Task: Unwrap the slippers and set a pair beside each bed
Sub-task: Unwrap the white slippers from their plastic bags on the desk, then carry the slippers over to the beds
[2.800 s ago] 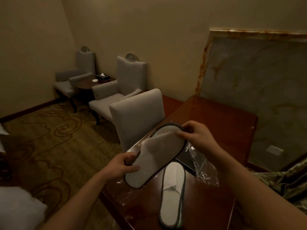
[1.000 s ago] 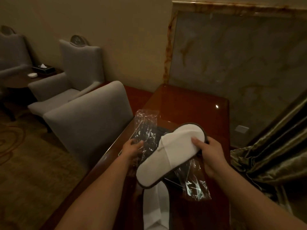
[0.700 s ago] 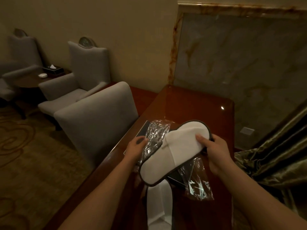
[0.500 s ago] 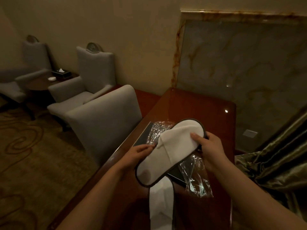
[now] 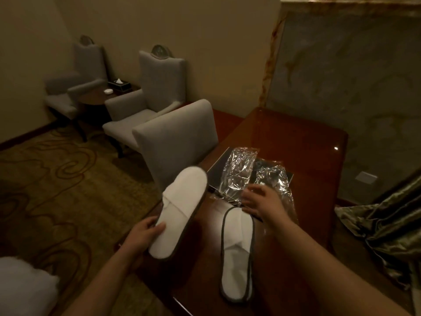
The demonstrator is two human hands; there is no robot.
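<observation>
My left hand (image 5: 143,233) holds a white slipper with a dark rim (image 5: 180,213) by its lower end, out over the left edge of the dark wooden desk (image 5: 296,142). A second white slipper (image 5: 237,254) lies flat on the desk, its far end just under my right hand (image 5: 259,201). That hand hovers open, fingers spread, at the slipper's top edge and the crumpled clear plastic wrappers (image 5: 241,172). The wrappers rest on a dark folder (image 5: 218,165).
A grey chair (image 5: 177,137) is pushed against the desk's left side. Two grey armchairs (image 5: 145,96) flank a small round table with a tissue box (image 5: 118,84) at the back left. Patterned carpet (image 5: 57,183) covers the floor. A shiny curtain (image 5: 382,224) hangs right; white bedding (image 5: 20,290) lies bottom left.
My right hand has let go of the held slipper and dropped toward the one on the desk. My left hand now carries the slipper alone, swung out to the left.
</observation>
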